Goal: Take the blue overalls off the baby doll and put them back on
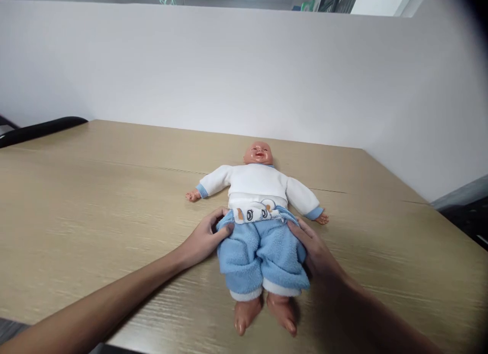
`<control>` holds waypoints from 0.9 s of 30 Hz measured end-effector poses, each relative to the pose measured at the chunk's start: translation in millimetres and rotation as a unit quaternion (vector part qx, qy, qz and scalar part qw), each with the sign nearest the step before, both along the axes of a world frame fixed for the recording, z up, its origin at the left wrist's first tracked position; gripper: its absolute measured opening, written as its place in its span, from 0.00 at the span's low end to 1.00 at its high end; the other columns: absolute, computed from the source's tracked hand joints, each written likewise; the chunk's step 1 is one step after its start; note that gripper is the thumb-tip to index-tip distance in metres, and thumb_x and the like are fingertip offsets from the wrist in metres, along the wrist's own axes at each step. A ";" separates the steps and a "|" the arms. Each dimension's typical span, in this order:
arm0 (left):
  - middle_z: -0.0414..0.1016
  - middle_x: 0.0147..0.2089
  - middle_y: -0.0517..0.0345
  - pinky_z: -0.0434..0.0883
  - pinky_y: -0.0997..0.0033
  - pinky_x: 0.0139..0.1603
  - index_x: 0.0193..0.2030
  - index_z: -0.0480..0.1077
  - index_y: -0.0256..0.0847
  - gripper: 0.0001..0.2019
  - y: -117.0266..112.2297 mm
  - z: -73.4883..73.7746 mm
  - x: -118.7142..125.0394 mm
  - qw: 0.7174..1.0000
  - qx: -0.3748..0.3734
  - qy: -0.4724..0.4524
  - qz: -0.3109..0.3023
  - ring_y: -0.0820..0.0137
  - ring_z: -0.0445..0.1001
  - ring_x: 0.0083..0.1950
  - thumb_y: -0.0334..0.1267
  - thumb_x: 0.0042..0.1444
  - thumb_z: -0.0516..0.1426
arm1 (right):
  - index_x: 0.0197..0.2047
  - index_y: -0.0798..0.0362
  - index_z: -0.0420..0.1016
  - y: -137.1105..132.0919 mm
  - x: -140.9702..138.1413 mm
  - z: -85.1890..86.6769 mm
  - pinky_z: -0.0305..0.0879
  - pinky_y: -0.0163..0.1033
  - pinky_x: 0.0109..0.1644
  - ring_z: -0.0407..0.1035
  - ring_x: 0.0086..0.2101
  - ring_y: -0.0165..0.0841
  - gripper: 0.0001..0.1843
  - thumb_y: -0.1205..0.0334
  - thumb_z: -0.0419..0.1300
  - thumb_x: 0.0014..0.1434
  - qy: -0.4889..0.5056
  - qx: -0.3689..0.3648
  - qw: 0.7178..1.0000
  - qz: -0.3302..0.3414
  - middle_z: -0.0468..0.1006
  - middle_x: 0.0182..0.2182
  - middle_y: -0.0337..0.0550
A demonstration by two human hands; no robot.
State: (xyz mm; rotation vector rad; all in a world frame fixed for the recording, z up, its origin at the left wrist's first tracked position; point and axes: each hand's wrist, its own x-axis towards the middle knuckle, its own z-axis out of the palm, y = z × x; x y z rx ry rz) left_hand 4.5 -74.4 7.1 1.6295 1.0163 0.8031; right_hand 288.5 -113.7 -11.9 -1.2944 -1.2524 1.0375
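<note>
Gripping pants at waist, both sides: left hand pinched on one edge, right hand clamped on other. Doll face-up on table, between hands.

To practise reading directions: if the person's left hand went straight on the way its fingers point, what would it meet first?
The left hand grips the blue trousers at the waistband, so it would likely push straight into the doll's hip.

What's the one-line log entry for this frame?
left hand: pinches blue trousers at waist | right hand: on trousers' other side, grip unclear | doll: face-up on table
</note>
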 end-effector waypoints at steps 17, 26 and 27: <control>0.75 0.49 0.55 0.69 0.65 0.60 0.45 0.69 0.41 0.15 27.7 24.1 -2.2 0.988 0.145 0.020 0.049 0.63 0.72 0.54 0.52 0.70 0.56 | 0.39 0.49 0.76 14.0 7.6 53.8 0.68 0.40 0.45 0.70 0.39 0.39 0.12 0.50 0.61 0.67 -0.123 0.078 0.986 0.078 0.77 0.37 0.39; 0.79 0.50 0.50 0.70 0.58 0.58 0.47 0.74 0.39 0.18 77.8 15.0 16.5 0.998 0.003 -0.061 0.014 0.57 0.75 0.53 0.54 0.66 0.58 | 0.33 0.48 0.71 74.7 8.1 39.3 0.62 0.41 0.41 0.64 0.33 0.37 0.13 0.48 0.63 0.56 -0.091 0.047 0.995 0.014 0.70 0.29 0.35; 0.79 0.50 0.50 0.70 0.58 0.59 0.47 0.74 0.39 0.19 80.3 11.1 16.6 0.998 -0.012 -0.068 -0.001 0.56 0.75 0.53 0.55 0.65 0.59 | 0.32 0.48 0.72 76.9 11.6 33.2 0.63 0.42 0.44 0.65 0.34 0.38 0.15 0.46 0.64 0.56 -0.100 0.037 0.994 0.012 0.71 0.30 0.36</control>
